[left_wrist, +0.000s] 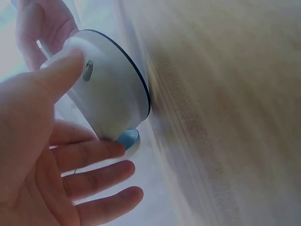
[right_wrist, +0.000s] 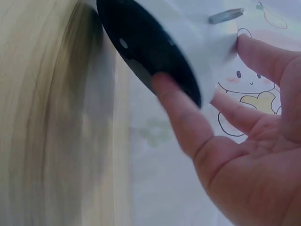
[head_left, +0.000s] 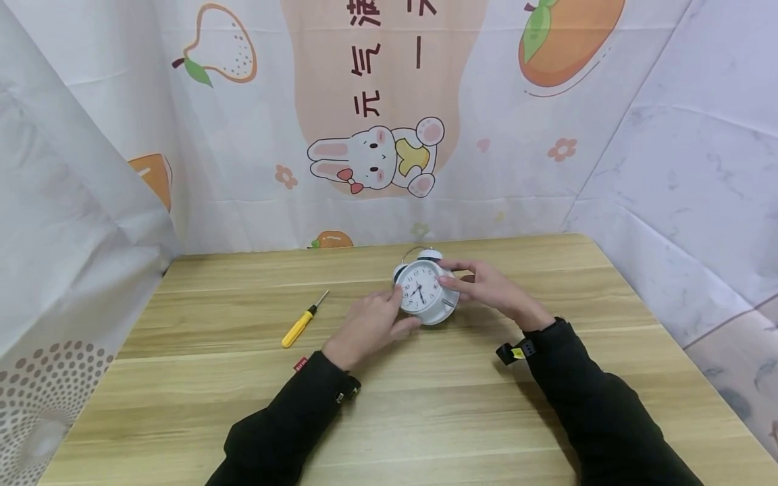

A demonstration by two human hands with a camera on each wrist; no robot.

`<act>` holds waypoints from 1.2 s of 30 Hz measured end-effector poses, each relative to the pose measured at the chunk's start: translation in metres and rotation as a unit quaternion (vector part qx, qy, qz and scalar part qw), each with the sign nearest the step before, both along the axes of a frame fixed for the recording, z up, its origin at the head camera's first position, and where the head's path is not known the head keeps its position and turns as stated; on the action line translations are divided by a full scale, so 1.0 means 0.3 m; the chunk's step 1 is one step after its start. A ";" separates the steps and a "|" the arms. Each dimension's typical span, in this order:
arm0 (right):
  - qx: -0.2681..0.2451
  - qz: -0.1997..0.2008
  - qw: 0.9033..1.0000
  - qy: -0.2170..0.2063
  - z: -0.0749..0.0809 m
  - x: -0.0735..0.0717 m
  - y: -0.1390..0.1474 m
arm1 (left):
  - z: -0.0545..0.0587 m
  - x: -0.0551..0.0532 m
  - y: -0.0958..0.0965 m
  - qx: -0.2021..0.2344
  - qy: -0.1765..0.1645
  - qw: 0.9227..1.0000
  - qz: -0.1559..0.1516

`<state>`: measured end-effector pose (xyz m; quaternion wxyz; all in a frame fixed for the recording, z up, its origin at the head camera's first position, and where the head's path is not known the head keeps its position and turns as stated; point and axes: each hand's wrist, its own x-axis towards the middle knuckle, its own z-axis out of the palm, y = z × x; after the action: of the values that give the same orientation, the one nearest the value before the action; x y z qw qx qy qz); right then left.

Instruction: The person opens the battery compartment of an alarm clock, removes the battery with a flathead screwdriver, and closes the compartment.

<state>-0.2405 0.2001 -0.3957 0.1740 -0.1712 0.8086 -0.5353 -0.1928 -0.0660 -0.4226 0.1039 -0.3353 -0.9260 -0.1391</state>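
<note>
A white twin-bell alarm clock (head_left: 421,286) leans tilted between both hands over the back half of the table, its dial turned up toward the head camera. My left hand (head_left: 372,322) holds its left side; in the left wrist view the thumb lies beside a small metal foot and a fingertip reaches a bell (left_wrist: 131,140). On the other side, my right hand (head_left: 486,287) grips the casing between thumb and fingers. The right wrist view shows the clock's black back (right_wrist: 146,47) facing the table, one finger against its edge.
A screwdriver (head_left: 299,327) with a yellow handle lies on the wooden table (head_left: 425,418), left of the left hand. Behind the table hangs a printed curtain (head_left: 243,169), with more pale cloth at both sides.
</note>
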 end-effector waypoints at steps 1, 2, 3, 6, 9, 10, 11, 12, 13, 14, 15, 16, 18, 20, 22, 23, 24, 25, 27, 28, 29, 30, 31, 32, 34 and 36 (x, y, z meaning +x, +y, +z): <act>-0.011 0.000 1.000 -0.005 0.001 0.002 -0.003 | -0.001 -0.001 0.000 0.005 0.003 1.000 0.006; -0.020 0.000 1.000 -0.008 0.001 0.004 -0.005 | -0.002 -0.003 -0.001 0.009 0.009 1.000 0.011; -0.030 0.001 0.999 -0.014 0.002 0.006 -0.008 | -0.003 -0.004 -0.001 0.011 0.012 1.000 0.016; -0.060 0.003 0.998 -0.030 0.001 0.010 -0.013 | -0.004 -0.007 -0.003 0.009 0.023 0.999 0.025; -0.082 0.004 0.996 -0.041 -0.001 0.010 -0.018 | -0.002 -0.008 -0.004 0.010 0.024 0.999 0.028; -0.088 0.004 0.995 -0.044 -0.001 0.010 -0.020 | -0.001 -0.008 -0.005 0.011 0.024 0.999 0.029; -0.094 0.004 0.994 -0.047 -0.002 0.010 -0.022 | 0.001 -0.008 -0.005 0.013 0.023 0.999 0.031; -0.098 0.003 0.994 -0.049 -0.003 0.010 -0.024 | 0.002 -0.008 -0.005 0.013 0.021 0.999 0.035; -0.100 0.003 0.994 -0.049 -0.003 0.011 -0.026 | 0.004 -0.008 -0.006 0.013 0.017 0.999 0.038; -0.101 0.004 0.994 -0.048 -0.004 0.011 -0.027 | 0.005 -0.008 -0.006 0.013 0.012 0.999 0.043; -0.099 0.004 0.994 -0.046 -0.005 0.012 -0.028 | 0.007 -0.008 -0.006 0.014 0.008 0.999 0.047; -0.096 0.005 0.994 -0.042 -0.006 0.012 -0.029 | 0.008 -0.007 -0.006 0.014 0.004 0.999 0.051; -0.086 0.008 0.996 -0.033 -0.010 0.012 -0.030 | 0.010 -0.008 -0.007 0.014 -0.004 0.998 0.058; -0.077 0.014 0.997 -0.028 -0.013 0.012 -0.031 | 0.012 -0.008 -0.008 0.012 -0.009 0.998 0.066; -0.077 0.022 0.996 -0.031 -0.017 0.012 -0.033 | 0.014 -0.008 -0.010 0.012 -0.012 0.997 0.071; -0.077 0.025 0.996 -0.031 -0.018 0.012 -0.034 | 0.016 -0.009 -0.011 0.013 -0.016 0.997 0.073; -0.074 0.029 0.996 -0.029 -0.020 0.012 -0.035 | 0.017 -0.008 -0.013 0.013 -0.019 0.997 0.075; -0.068 0.033 0.997 -0.023 -0.021 0.012 -0.035 | 0.019 -0.008 -0.014 0.014 -0.022 0.997 0.076; -0.054 0.036 0.998 -0.008 -0.023 0.011 -0.037 | 0.022 -0.008 -0.017 0.018 -0.027 0.997 0.074; -0.046 0.037 0.998 0.000 -0.023 0.012 -0.037 | 0.023 -0.009 -0.019 0.018 -0.029 0.997 0.073; -0.039 0.039 0.998 0.008 -0.023 0.012 -0.037 | 0.023 -0.009 -0.020 0.022 -0.031 0.997 0.070; -0.033 0.040 0.999 0.015 -0.022 0.012 -0.037 | 0.023 -0.010 -0.021 0.021 -0.032 0.997 0.066; -0.032 0.041 0.998 0.020 -0.021 0.013 -0.037 | 0.022 -0.011 -0.022 0.021 -0.033 0.997 0.061; -0.033 0.043 0.998 0.022 -0.020 0.014 -0.038 | 0.021 -0.012 -0.023 0.021 -0.034 0.998 0.055; -0.038 0.046 0.998 0.023 -0.017 0.016 -0.039 | 0.020 -0.014 -0.024 0.019 -0.038 0.998 0.044; -0.045 0.051 0.997 0.022 -0.019 0.016 -0.041 | 0.019 -0.016 -0.026 0.014 -0.043 0.998 0.036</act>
<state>-0.2358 0.1879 -0.4014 0.1753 -0.2321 0.7778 -0.5571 -0.1977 -0.0737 -0.4169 0.0734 -0.2941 -0.9389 -0.1630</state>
